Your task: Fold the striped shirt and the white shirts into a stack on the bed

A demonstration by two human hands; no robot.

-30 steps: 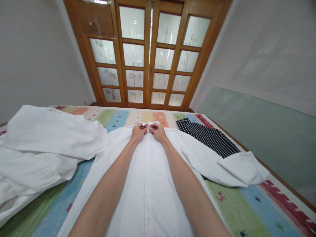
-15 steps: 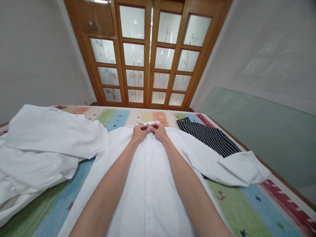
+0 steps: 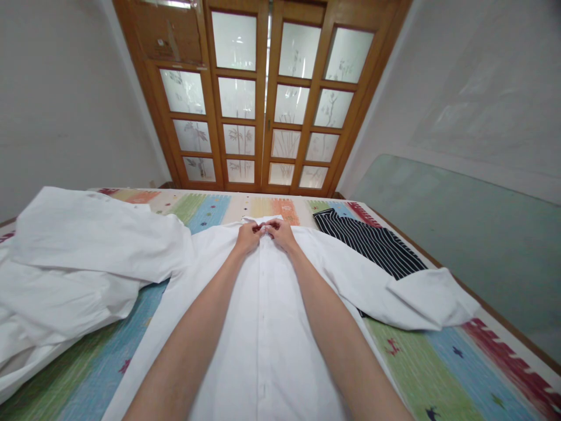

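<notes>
A white button-front shirt [image 3: 245,333] lies spread out, front side up, with its collar at the far end. Both my arms reach across it to the neck. My left hand [image 3: 249,237] pinches the front edge just below the collar. Close beside it, my right hand [image 3: 281,233] grips the opposite edge, the fingertips of both hands nearly meeting. Whatever button sits between the fingers is too small to make out. The right-hand sleeve [image 3: 394,298] stretches out to the side with its end folded over.
A multicoloured patterned cover [image 3: 421,362] is under the shirt. Rumpled white cloth [image 3: 87,245] is heaped at the left. Black-and-white striped fabric [image 3: 372,240] lies partly beneath the sleeve. A pale green board [image 3: 460,228] borders the right side; wooden glazed doors [image 3: 263,134] stand behind.
My fingers have shifted very slightly at the collar, still holding the shirt. Everything else looks the same.
</notes>
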